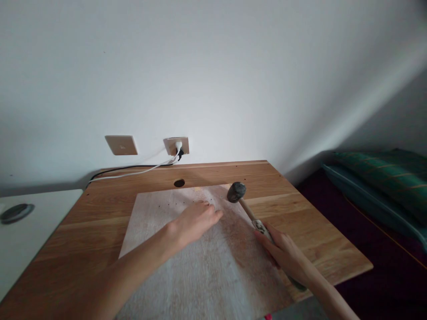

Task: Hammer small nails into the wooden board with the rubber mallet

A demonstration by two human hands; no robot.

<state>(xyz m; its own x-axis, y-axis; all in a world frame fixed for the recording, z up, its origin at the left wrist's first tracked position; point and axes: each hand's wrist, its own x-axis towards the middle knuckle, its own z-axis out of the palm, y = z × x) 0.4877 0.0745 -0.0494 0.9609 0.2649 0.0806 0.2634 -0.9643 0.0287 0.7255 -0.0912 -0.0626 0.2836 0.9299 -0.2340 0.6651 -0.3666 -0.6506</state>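
In the head view a pale, whitewashed wooden board [187, 275] lies on the wooden desk. A row of several small dark spots, nails or holes, runs near its far edge; they are too small to tell which. My left hand [200, 217] rests over the board close to this row, fingers curled together; whatever they may pinch is hidden. My right hand [283, 249] is wrapped round the handle of a rubber mallet [236, 192]. The mallet's black head is above the board's far right corner, to the right of my left hand.
The wooden desk [320, 235] meets a white wall, with a cable hole [179, 182] near its back. Cables run left from a wall socket [185, 144]. At left stands a white surface [43, 222] with a dark round object [16, 213]. Green bedding [383, 173] is at right.
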